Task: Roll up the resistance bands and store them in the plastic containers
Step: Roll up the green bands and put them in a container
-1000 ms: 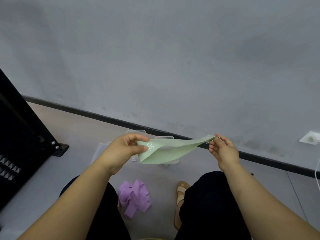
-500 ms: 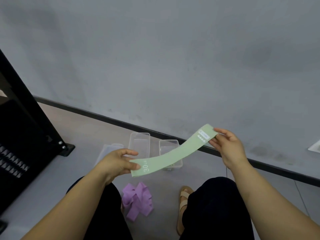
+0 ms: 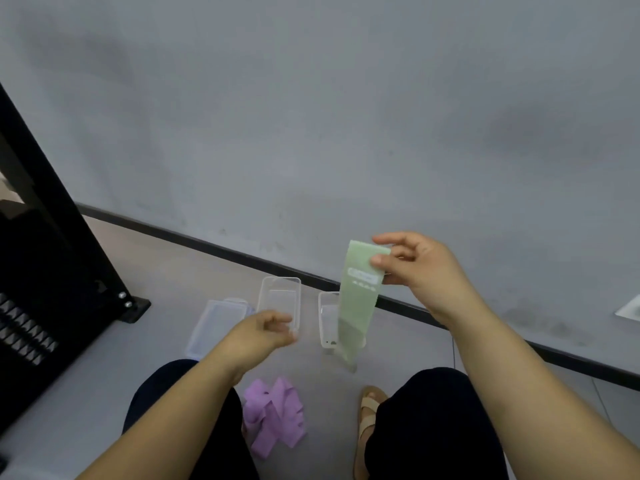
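A pale green resistance band (image 3: 356, 306) hangs straight down, pinched at its top end by my right hand (image 3: 414, 268). Its lower end dangles in front of a clear plastic container (image 3: 326, 320) on the floor. My left hand (image 3: 261, 336) hovers lower left with fingers loosely curled and holds nothing. A second clear container (image 3: 280, 296) stands just behind that hand. Purple resistance bands (image 3: 273, 415) lie in a heap on the floor between my knees.
Clear lids (image 3: 216, 323) lie left of the containers. A black metal frame (image 3: 62, 271) with a bolted foot stands at the left. A grey wall with a dark skirting strip (image 3: 207, 245) runs behind. My sandalled foot (image 3: 369, 414) rests on the floor at right.
My left hand has let go of the green band's lower end and dropped away. The band, earlier stretched between both hands, now hangs from my right hand, which rose slightly.
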Demonstrator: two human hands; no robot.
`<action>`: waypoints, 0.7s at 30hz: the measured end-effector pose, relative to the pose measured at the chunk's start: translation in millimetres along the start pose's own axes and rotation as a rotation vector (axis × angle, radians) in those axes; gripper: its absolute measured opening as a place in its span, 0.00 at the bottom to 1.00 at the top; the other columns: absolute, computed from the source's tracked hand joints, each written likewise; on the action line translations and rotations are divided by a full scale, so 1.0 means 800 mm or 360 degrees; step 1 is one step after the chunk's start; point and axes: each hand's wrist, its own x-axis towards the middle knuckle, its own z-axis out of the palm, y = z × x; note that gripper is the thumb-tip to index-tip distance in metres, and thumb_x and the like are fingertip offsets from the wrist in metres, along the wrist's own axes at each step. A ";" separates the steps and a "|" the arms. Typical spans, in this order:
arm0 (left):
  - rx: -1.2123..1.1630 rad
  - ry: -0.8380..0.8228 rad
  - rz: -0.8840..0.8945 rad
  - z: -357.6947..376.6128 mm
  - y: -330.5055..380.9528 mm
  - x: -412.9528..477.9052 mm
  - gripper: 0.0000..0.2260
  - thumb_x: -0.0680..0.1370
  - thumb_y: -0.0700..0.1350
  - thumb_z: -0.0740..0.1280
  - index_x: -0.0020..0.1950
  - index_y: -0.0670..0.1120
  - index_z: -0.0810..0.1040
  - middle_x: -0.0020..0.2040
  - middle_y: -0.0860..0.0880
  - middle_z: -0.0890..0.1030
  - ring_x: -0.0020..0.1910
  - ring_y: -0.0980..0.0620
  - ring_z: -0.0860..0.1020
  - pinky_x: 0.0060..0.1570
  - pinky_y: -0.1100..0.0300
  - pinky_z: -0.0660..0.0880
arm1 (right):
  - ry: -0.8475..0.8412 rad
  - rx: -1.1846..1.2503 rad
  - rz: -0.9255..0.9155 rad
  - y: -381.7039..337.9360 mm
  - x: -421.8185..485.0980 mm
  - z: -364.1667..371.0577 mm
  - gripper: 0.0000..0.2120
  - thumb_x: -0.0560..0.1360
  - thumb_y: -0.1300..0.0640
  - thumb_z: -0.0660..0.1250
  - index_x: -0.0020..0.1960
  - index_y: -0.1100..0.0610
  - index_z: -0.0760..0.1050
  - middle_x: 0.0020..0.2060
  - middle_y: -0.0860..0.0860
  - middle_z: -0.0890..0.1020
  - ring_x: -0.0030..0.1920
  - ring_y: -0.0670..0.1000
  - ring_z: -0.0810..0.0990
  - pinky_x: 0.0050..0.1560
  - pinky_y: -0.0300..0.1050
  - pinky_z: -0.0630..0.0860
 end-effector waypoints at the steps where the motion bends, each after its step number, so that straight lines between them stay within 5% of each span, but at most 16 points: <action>1: -0.0092 0.0050 0.0141 0.001 0.019 -0.002 0.10 0.74 0.47 0.70 0.54 0.54 0.76 0.54 0.53 0.80 0.55 0.56 0.77 0.56 0.60 0.73 | -0.0047 -0.0108 -0.0022 -0.006 -0.002 0.008 0.09 0.71 0.67 0.70 0.46 0.54 0.79 0.34 0.53 0.80 0.35 0.47 0.81 0.39 0.41 0.80; 4: -0.0398 0.0100 0.0518 0.002 0.077 -0.016 0.11 0.72 0.56 0.69 0.54 0.60 0.77 0.54 0.54 0.81 0.57 0.56 0.78 0.60 0.57 0.72 | -0.0126 -0.0317 -0.0068 -0.017 -0.007 0.021 0.09 0.69 0.66 0.72 0.40 0.52 0.79 0.36 0.54 0.80 0.39 0.54 0.82 0.46 0.49 0.81; 7: -0.0354 0.0069 0.0706 0.004 0.116 -0.030 0.06 0.73 0.48 0.71 0.50 0.55 0.80 0.48 0.49 0.83 0.51 0.54 0.81 0.55 0.59 0.76 | -0.0134 -0.0357 -0.0116 -0.023 -0.011 0.021 0.09 0.69 0.65 0.73 0.39 0.51 0.79 0.34 0.52 0.80 0.38 0.52 0.80 0.47 0.52 0.79; 11: -0.0257 0.0133 0.0780 0.011 0.133 -0.037 0.06 0.72 0.40 0.72 0.39 0.51 0.83 0.42 0.44 0.84 0.43 0.48 0.83 0.51 0.54 0.80 | -0.0144 -0.0282 -0.0114 -0.025 -0.015 0.014 0.09 0.69 0.65 0.72 0.38 0.51 0.80 0.40 0.58 0.83 0.41 0.55 0.82 0.46 0.51 0.81; 21: -0.0081 0.0213 0.0886 0.005 0.133 -0.043 0.07 0.75 0.40 0.68 0.40 0.51 0.78 0.37 0.46 0.81 0.43 0.40 0.81 0.49 0.45 0.79 | -0.0320 -0.0158 -0.0153 -0.024 -0.021 0.028 0.05 0.75 0.66 0.65 0.43 0.58 0.75 0.33 0.49 0.80 0.35 0.46 0.81 0.39 0.40 0.79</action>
